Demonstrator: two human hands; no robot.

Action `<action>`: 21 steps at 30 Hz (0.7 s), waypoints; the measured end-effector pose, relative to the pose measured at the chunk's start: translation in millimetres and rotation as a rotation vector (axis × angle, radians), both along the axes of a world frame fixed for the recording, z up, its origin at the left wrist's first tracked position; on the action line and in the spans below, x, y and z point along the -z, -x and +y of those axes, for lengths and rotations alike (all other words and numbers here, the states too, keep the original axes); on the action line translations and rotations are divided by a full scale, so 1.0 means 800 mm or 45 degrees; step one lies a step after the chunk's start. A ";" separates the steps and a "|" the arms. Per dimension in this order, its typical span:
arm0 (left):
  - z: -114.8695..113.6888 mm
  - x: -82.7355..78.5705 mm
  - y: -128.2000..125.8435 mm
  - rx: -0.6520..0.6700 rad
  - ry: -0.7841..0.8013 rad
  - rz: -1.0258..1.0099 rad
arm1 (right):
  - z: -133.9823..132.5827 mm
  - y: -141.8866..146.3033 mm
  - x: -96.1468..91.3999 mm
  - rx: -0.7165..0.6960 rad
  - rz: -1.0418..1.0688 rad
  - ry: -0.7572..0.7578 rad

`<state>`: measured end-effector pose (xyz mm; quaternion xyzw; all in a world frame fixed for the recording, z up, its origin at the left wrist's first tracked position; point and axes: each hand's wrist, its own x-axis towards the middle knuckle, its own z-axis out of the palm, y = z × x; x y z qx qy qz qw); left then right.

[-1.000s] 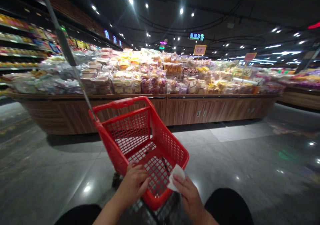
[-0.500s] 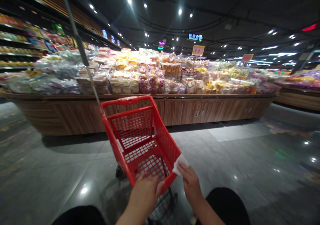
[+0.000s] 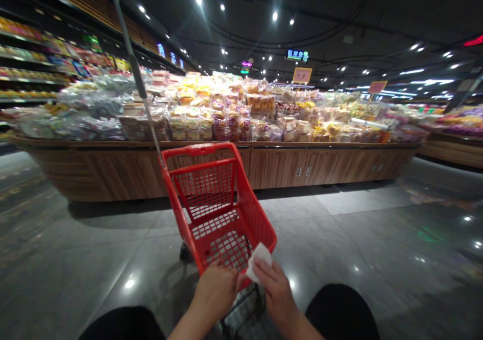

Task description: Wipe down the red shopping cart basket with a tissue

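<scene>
A red plastic shopping cart point(image 3: 260, 219) with a grid basket stands in front of me, its near rim toward my body. My left hand point(image 3: 217, 287) is closed over that near rim, fingers wrapped on the basket edge. My right hand point(image 3: 277, 289) holds a white wipe point(image 3: 259, 262) against the rim's near right part, close beside my left thumb. Fingertips of the left hand are partly hidden behind its knuckles. A thin grey pole point(image 3: 136, 73) rises from the cart's far left corner.
Behind the cart runs a wood-panelled display counter point(image 3: 287, 166) heaped with bagged baked goods point(image 3: 230, 113). Stocked shelves point(image 3: 30, 73) stand at far left. Price signs point(image 3: 302, 75) rise above the goods. Shiny grey floor tiles point(image 3: 302, 234) surround the cart.
My right hand has moved the wipe leftward along the near rim, from the right corner toward my left hand. The left hand keeps its grip. The view has shifted slightly.
</scene>
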<state>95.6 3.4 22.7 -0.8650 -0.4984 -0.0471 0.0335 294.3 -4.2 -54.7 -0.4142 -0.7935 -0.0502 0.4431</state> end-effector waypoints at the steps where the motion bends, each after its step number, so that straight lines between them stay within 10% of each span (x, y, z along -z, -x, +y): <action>1: 0.000 0.000 0.001 0.006 -0.003 0.002 | -0.002 0.002 -0.001 -0.049 -0.026 0.001; 21: -0.001 -0.006 0.031 0.089 -0.010 0.040 | 0.029 -0.062 -0.021 0.230 0.114 -0.019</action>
